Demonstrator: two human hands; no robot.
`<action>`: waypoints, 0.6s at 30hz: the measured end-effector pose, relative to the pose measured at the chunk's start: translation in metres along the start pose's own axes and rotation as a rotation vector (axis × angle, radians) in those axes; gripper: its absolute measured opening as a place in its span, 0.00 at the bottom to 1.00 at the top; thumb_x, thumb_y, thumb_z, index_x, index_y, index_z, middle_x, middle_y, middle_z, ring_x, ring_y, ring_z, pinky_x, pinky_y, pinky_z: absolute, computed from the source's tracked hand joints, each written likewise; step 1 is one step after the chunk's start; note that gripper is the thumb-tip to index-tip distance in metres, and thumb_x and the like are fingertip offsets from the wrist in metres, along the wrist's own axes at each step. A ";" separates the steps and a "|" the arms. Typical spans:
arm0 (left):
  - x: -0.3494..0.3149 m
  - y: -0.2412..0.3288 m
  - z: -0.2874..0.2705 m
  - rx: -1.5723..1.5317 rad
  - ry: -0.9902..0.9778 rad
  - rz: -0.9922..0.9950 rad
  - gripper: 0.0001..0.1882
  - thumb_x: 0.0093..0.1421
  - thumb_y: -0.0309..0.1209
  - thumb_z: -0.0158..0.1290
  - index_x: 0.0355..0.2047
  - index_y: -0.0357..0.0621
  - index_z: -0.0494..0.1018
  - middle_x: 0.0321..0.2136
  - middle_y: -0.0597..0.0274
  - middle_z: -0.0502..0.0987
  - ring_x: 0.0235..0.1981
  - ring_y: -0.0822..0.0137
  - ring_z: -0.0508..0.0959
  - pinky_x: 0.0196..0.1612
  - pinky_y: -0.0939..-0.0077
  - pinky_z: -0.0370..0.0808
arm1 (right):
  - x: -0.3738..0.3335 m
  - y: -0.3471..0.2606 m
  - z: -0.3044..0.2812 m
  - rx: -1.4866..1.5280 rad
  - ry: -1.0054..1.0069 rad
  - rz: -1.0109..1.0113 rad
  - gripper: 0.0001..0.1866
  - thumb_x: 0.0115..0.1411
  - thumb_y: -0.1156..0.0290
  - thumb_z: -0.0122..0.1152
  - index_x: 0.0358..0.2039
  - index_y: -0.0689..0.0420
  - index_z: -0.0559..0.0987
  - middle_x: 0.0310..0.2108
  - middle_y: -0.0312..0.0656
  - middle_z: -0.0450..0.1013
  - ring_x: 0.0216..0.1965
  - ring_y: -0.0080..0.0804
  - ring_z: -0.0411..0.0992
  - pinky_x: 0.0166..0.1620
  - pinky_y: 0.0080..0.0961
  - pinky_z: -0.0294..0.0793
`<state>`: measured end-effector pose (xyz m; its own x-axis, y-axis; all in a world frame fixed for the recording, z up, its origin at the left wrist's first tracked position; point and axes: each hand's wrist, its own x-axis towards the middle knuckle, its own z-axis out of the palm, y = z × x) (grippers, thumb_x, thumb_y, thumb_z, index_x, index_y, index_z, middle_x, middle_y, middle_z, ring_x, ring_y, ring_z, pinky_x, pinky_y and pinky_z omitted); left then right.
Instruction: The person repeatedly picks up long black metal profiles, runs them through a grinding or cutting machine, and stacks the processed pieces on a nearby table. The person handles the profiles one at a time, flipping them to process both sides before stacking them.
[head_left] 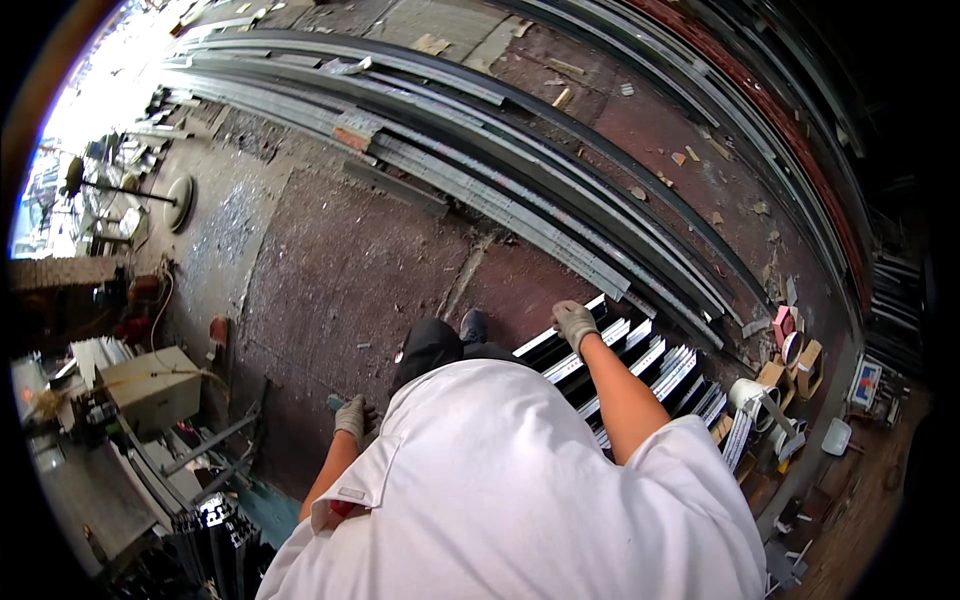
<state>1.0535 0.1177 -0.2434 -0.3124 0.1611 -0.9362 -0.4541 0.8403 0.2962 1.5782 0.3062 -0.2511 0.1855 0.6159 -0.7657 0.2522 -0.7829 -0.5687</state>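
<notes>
Our right hand, gloved, fingers curled, is at the far end of the leftmost strip in a row of black-and-white profiles on our right — whether it grips, we cannot tell. Our left hand, gloved too, hangs low, fingers bent, a small greenish thing at its edge — hold unclear. Beyond, long metal bars lie across the reddish-brown floor.
</notes>
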 end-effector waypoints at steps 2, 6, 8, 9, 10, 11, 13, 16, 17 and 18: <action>0.016 0.040 0.027 0.066 -0.034 0.051 0.13 0.62 0.40 0.52 0.39 0.44 0.70 0.26 0.58 0.77 0.23 0.64 0.77 0.21 0.67 0.73 | 0.022 -0.031 -0.002 0.045 0.039 -0.014 0.09 0.62 0.67 0.53 0.37 0.57 0.78 0.26 0.35 0.74 0.25 0.23 0.71 0.28 0.23 0.72; -0.023 0.146 0.121 0.308 -0.069 0.198 0.17 0.63 0.43 0.51 0.43 0.42 0.72 0.29 0.59 0.78 0.27 0.66 0.79 0.26 0.71 0.75 | 0.013 -0.110 -0.003 0.223 0.045 -0.159 0.10 0.60 0.65 0.55 0.37 0.55 0.79 0.24 0.34 0.73 0.24 0.24 0.70 0.31 0.25 0.70; -0.024 0.197 0.173 0.393 -0.112 0.267 0.19 0.63 0.44 0.51 0.45 0.42 0.72 0.32 0.59 0.79 0.30 0.66 0.80 0.29 0.73 0.75 | 0.034 -0.108 -0.010 0.206 0.074 -0.108 0.09 0.59 0.65 0.55 0.35 0.55 0.79 0.24 0.32 0.72 0.24 0.22 0.68 0.31 0.23 0.69; -0.017 0.219 0.195 0.415 -0.134 0.291 0.20 0.62 0.44 0.51 0.46 0.42 0.72 0.33 0.59 0.79 0.31 0.66 0.80 0.30 0.73 0.75 | 0.042 -0.104 -0.016 0.191 0.084 -0.048 0.09 0.59 0.65 0.55 0.35 0.54 0.79 0.24 0.32 0.72 0.24 0.22 0.68 0.31 0.23 0.69; -0.009 0.244 0.219 0.411 -0.171 0.304 0.20 0.63 0.44 0.51 0.47 0.43 0.71 0.35 0.58 0.79 0.32 0.65 0.80 0.31 0.72 0.76 | 0.048 -0.101 -0.021 0.177 0.093 0.011 0.09 0.58 0.65 0.55 0.34 0.54 0.79 0.24 0.31 0.71 0.24 0.21 0.67 0.30 0.22 0.69; -0.005 0.264 0.240 0.396 -0.204 0.310 0.19 0.63 0.44 0.51 0.48 0.44 0.71 0.36 0.58 0.80 0.33 0.64 0.80 0.32 0.71 0.76 | 0.048 -0.101 -0.027 0.270 0.105 0.043 0.08 0.57 0.66 0.55 0.32 0.55 0.79 0.21 0.30 0.69 0.23 0.19 0.65 0.28 0.21 0.67; 0.004 0.301 0.283 0.408 -0.265 0.310 0.20 0.63 0.44 0.51 0.48 0.45 0.71 0.38 0.57 0.80 0.34 0.63 0.81 0.33 0.70 0.76 | 0.059 -0.062 -0.046 0.407 0.133 0.074 0.08 0.58 0.66 0.54 0.27 0.56 0.77 0.19 0.29 0.67 0.19 0.18 0.63 0.23 0.19 0.62; 0.017 0.338 0.321 0.467 -0.259 0.263 0.19 0.62 0.44 0.52 0.47 0.45 0.71 0.37 0.58 0.80 0.33 0.64 0.81 0.31 0.71 0.76 | 0.050 -0.070 -0.072 0.370 0.235 0.392 0.11 0.61 0.63 0.54 0.39 0.55 0.75 0.27 0.38 0.75 0.22 0.25 0.71 0.21 0.21 0.69; 0.022 0.348 0.331 0.503 -0.254 0.237 0.19 0.62 0.44 0.52 0.47 0.45 0.72 0.35 0.59 0.80 0.32 0.66 0.80 0.30 0.72 0.75 | 0.048 -0.070 -0.080 0.386 0.283 0.425 0.11 0.61 0.62 0.54 0.39 0.54 0.75 0.27 0.39 0.75 0.21 0.26 0.71 0.21 0.22 0.69; 0.024 0.363 0.346 0.549 -0.252 0.219 0.18 0.62 0.44 0.52 0.46 0.45 0.72 0.34 0.61 0.80 0.31 0.67 0.80 0.29 0.74 0.75 | 0.051 -0.074 -0.087 0.414 0.333 0.455 0.11 0.60 0.62 0.55 0.39 0.54 0.75 0.27 0.40 0.75 0.21 0.28 0.71 0.21 0.24 0.70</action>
<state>1.1700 0.6055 -0.2244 -0.1133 0.4201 -0.9004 0.1126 0.9058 0.4085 1.6518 0.4033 -0.2213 0.4851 0.1609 -0.8595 -0.2897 -0.8978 -0.3316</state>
